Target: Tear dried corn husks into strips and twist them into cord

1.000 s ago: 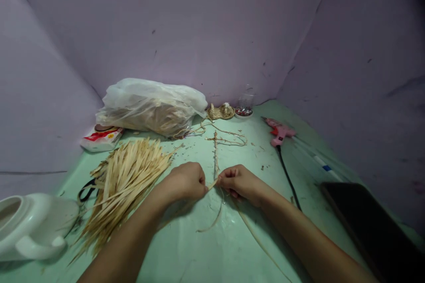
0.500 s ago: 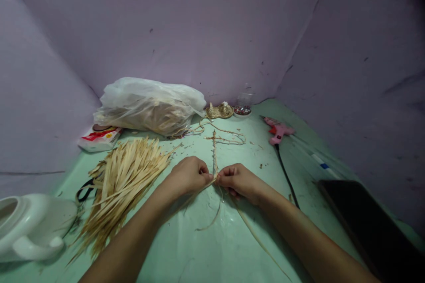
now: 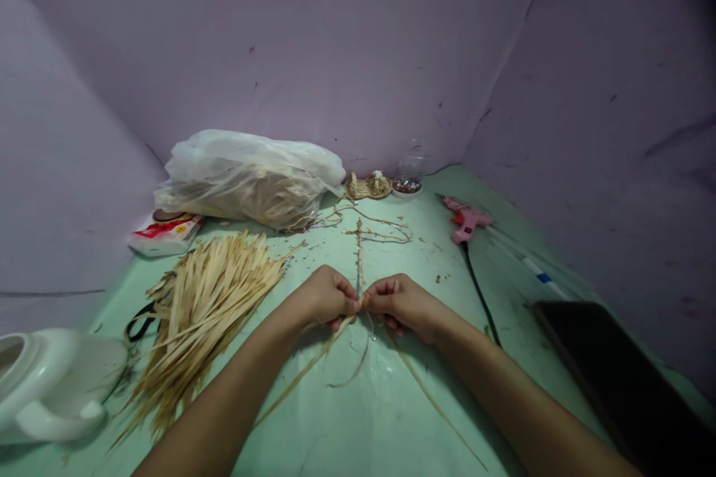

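Note:
A thin braided cord of dried plant fibre [image 3: 359, 257] runs up the middle of the green table, its far part looping to the right. At its near end my left hand [image 3: 330, 297] and my right hand [image 3: 400, 304] meet, thumbs and fingertips pinched on the fibre strands. One loose strand [image 3: 305, 370] trails from under my left hand toward me. Another strand [image 3: 430, 386] slants away below my right hand, and a short curled one hangs between them. The fingertips cover the exact spot where the strands cross.
Left of my arm lies a pile of dried fibre strips [image 3: 209, 313], beside a white pitcher [image 3: 61, 380]. Behind stand a plastic bag [image 3: 251, 179], a woven slipper-shaped piece [image 3: 368, 185] and a container of beads [image 3: 408, 182]. Rightward are a pink glue gun [image 3: 467, 220] and a dark phone-like slab [image 3: 615, 380].
My left hand has shifted slightly and its fingers have curled further under. The strand below it now lies farther out from the forearm. My right hand stays nearly in place.

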Demonstrator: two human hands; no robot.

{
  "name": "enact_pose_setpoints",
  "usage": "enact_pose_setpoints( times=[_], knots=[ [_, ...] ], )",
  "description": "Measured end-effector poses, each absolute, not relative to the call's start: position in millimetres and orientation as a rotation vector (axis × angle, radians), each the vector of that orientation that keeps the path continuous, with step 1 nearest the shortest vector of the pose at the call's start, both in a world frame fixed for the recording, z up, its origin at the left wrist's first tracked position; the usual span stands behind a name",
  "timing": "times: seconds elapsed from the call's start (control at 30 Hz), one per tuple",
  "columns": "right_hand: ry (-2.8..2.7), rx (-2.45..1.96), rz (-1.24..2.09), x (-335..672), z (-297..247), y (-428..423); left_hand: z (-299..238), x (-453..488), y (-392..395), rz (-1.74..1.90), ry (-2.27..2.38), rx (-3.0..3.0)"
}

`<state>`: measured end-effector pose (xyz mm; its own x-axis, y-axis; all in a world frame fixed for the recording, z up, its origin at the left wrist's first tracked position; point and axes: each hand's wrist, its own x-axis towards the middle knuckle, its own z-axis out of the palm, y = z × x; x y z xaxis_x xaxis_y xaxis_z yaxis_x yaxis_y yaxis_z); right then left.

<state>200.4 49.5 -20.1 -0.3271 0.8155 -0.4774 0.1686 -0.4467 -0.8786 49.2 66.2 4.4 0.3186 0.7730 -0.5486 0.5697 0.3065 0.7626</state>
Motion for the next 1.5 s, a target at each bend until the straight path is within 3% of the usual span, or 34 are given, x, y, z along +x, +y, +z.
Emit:
enact_pose_setpoints(
  times=[0.23,0.7,1.17,1.5],
  knots=[
    [-1.290,-1.415,1.822,201,-21,49,-1,51,69,0.242,1.365,1.229],
    [-1.221,-1.512,1.732,194,-18,47,-14,49,69,0.301,1.455,1.588],
    [-1.147,-1.545,1.705,191,-20,46,21,68,38,-0.014,1.812,2.085],
    [-1.125,-1.514,1.746,191,-22,45,22,75,29,-0.040,1.743,2.074]
  ],
)
